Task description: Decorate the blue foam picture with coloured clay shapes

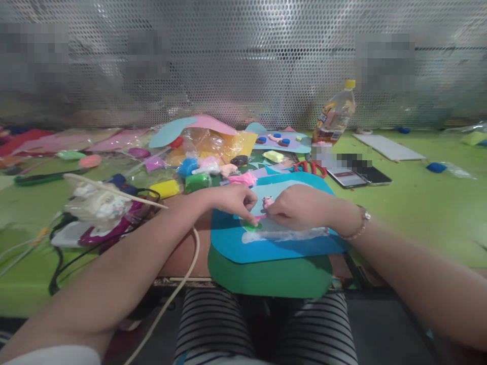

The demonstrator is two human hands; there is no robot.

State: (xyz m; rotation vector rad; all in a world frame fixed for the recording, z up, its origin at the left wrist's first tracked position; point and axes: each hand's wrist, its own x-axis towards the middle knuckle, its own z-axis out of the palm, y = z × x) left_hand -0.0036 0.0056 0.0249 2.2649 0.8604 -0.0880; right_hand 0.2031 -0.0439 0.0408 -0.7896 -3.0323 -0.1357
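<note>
My left hand (236, 201) has its fingers curled in, with a fingertip reaching down onto one end of a thin pink clay strip (261, 217). The other end of the strip meets the closed fingers of my right hand (300, 207), which hide part of it. A small pink clay animal figure (268, 202) stands between the hands on a light blue paper panel (262, 190). Below the strip lies a flat green clay patch (251, 226). A long white clay band (277, 236) runs along the blue paper (262, 252) underneath.
Green paper (270, 279) lies under the blue sheet. Red scissors (312, 169), phones (346, 176) and a bottle (335, 116) are behind. Clay packs, including a yellow one (166, 189), sit left of centre. A cable (192, 253) crosses beside my left arm.
</note>
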